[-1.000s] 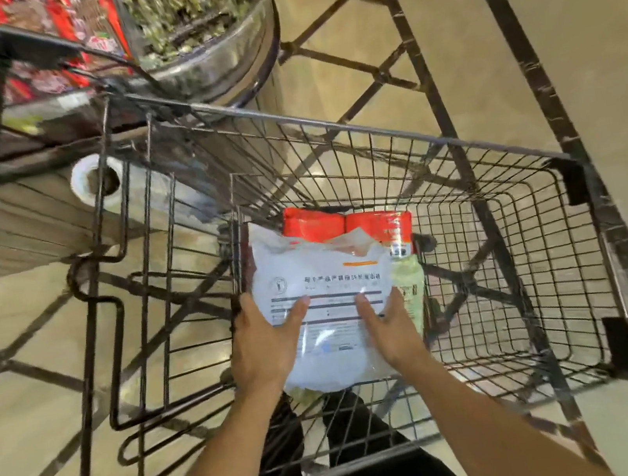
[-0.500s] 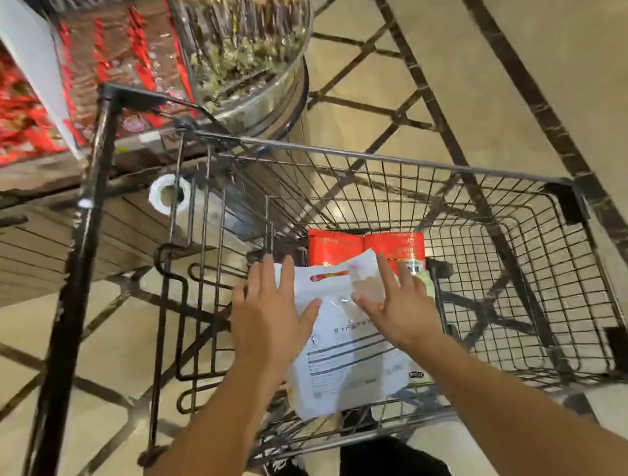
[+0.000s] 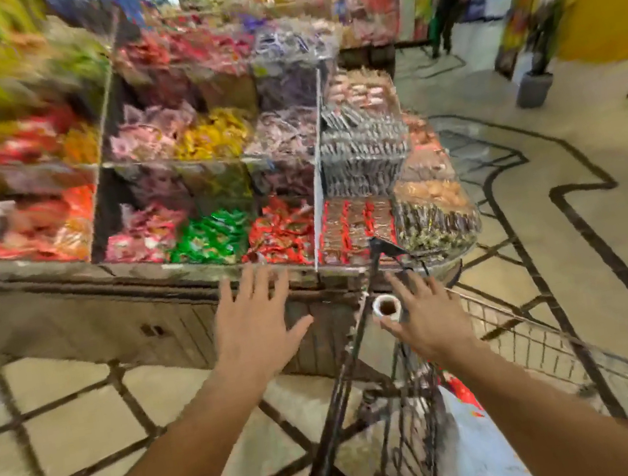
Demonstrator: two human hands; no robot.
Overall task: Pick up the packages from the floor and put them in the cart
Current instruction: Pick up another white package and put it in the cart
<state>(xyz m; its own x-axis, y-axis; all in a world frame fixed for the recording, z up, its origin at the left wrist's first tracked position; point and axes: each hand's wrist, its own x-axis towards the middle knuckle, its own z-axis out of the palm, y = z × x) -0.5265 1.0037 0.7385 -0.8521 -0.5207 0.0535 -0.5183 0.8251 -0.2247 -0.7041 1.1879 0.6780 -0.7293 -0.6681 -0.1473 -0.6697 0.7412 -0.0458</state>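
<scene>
White package (image 3: 482,454) in the wire cart (image 3: 534,342), half behind the right arm; left hand (image 3: 254,325) and right hand (image 3: 425,316) spread, empty.

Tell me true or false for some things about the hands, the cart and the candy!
1. Both hands are empty. True: the left hand and right hand have spread fingers.
2. A white package lies in the cart. True.
3. The cart is made of blue plastic. False: it is dark wire.
4. The display bins hold fresh fruit. False: they hold wrapped sweets.
5. The left hand grips the cart. False: it is apart, over the floor.
</scene>
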